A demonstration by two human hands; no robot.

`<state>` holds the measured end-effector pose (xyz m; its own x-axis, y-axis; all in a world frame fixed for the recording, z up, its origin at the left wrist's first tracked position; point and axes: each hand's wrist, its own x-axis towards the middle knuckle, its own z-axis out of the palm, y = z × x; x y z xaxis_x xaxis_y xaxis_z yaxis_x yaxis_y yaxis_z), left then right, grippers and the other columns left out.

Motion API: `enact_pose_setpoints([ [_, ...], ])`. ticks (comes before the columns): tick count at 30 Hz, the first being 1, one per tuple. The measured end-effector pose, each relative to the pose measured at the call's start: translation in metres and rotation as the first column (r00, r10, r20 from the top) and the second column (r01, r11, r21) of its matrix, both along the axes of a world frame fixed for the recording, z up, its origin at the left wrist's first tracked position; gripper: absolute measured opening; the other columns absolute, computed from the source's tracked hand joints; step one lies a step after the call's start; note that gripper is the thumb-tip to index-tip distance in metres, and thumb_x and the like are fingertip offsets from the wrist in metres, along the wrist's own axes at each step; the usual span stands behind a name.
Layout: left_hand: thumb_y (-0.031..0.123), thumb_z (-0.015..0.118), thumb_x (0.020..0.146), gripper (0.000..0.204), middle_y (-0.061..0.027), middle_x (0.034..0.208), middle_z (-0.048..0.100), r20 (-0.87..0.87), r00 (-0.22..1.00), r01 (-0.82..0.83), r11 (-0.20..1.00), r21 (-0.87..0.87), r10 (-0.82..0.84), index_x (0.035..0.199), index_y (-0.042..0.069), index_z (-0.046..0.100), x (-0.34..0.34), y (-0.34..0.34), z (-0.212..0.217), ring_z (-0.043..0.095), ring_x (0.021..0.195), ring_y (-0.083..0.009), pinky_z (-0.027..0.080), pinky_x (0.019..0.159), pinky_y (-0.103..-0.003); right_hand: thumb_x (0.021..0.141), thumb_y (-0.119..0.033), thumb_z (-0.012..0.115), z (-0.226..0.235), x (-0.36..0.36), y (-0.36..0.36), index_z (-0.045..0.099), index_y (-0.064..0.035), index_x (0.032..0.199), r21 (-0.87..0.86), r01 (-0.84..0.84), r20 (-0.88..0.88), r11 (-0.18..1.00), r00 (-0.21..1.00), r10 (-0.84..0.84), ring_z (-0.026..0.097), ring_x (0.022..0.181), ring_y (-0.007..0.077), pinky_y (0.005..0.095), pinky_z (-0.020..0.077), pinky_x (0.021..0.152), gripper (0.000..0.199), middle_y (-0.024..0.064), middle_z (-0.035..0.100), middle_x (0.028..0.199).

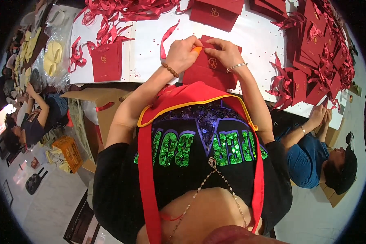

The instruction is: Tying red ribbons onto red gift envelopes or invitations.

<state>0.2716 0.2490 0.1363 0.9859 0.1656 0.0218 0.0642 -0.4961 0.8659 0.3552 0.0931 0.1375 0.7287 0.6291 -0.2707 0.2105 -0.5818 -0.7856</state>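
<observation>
A red paper bag (209,73) with a gold emblem lies at the table's near edge, in front of my body. My left hand (183,53) is closed in a pinch at its upper left, with a small orange item (197,49) at the fingertips; its kind is not clear. At the upper right of the bag, my right hand (227,55) has thumb and forefinger bent round the top edge. The two hands' fingertips almost meet over the bag. A loose red ribbon (168,37) lies on the table just beyond my left hand.
Red bags with ribbons (105,63) stand at left on the white table (146,49). More ribbons (122,10) and a stack of bags (215,14) lie at the far side. A large bag pile (321,44) fills the right, where a co-worker (309,154) works. Cardboard (110,105) is below left.
</observation>
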Motion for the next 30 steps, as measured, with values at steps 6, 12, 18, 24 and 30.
enact_pose_setpoints([
  [6, 0.009, 0.056, 0.077, 0.013, -0.0091, 0.061, 0.061, -0.015, 1.000, -0.004, 0.998, 0.065, 0.005, 0.085, 0.002, 0.061, 0.001, -0.001, 0.004, 0.058, 0.050, -0.0139, 0.044, 0.046, -0.027, 0.078, -0.013, 0.063, -0.003, 0.001, 0.000, 0.059, 0.0017, 0.103, 0.063, 0.006, -0.097, 0.998, 0.995, 0.000, 0.055, 0.073, 0.0081, 0.0227, 0.0458, 0.064, 0.029, 0.0042, 0.062, 0.081],
  [12, 0.010, 0.053, 0.074, 0.013, -0.0159, 0.070, 0.062, -0.080, 0.996, 0.043, 0.995, 0.084, -0.037, 0.081, 0.002, 0.060, 0.003, 0.000, 0.010, 0.061, 0.065, -0.0322, 0.048, 0.060, -0.038, 0.078, -0.012, 0.063, -0.002, 0.000, -0.001, 0.059, 0.0015, 0.103, 0.072, 0.050, -0.164, 0.996, 0.986, -0.038, 0.055, 0.070, 0.0076, 0.0223, 0.0457, 0.063, 0.028, 0.0030, 0.062, 0.081],
  [18, 0.009, 0.052, 0.074, 0.013, -0.0169, 0.072, 0.062, -0.038, 0.999, -0.030, 0.999, -0.016, 0.029, 0.082, 0.001, 0.060, 0.000, -0.005, 0.006, 0.061, 0.067, -0.0325, 0.047, 0.060, -0.038, 0.078, -0.011, 0.063, -0.003, 0.000, -0.002, 0.059, 0.0004, 0.105, 0.078, 0.032, -0.151, 0.996, 0.988, -0.020, 0.055, 0.071, 0.0077, 0.0220, 0.0457, 0.064, 0.030, 0.0036, 0.062, 0.082],
  [24, 0.008, 0.052, 0.073, 0.014, -0.0166, 0.072, 0.062, -0.074, 0.997, 0.031, 0.999, 0.034, -0.028, 0.083, 0.002, 0.060, 0.005, 0.002, 0.004, 0.061, 0.067, -0.0323, 0.047, 0.060, -0.037, 0.078, -0.011, 0.063, 0.001, 0.000, 0.001, 0.059, 0.0007, 0.105, 0.037, 0.042, -0.116, 0.998, 0.993, -0.037, 0.056, 0.073, 0.0090, 0.0230, 0.0462, 0.065, 0.030, 0.0047, 0.063, 0.082],
  [30, 0.008, 0.055, 0.079, 0.012, -0.0094, 0.064, 0.061, -0.041, 0.999, 0.016, 1.000, 0.013, -0.015, 0.086, 0.002, 0.061, 0.001, 0.001, -0.001, 0.056, 0.048, -0.0138, 0.043, 0.046, -0.026, 0.077, -0.011, 0.063, 0.003, 0.000, 0.003, 0.059, 0.0011, 0.104, 0.036, 0.019, -0.123, 0.999, 0.992, -0.015, 0.057, 0.073, 0.0102, 0.0241, 0.0463, 0.066, 0.030, 0.0067, 0.064, 0.083],
])
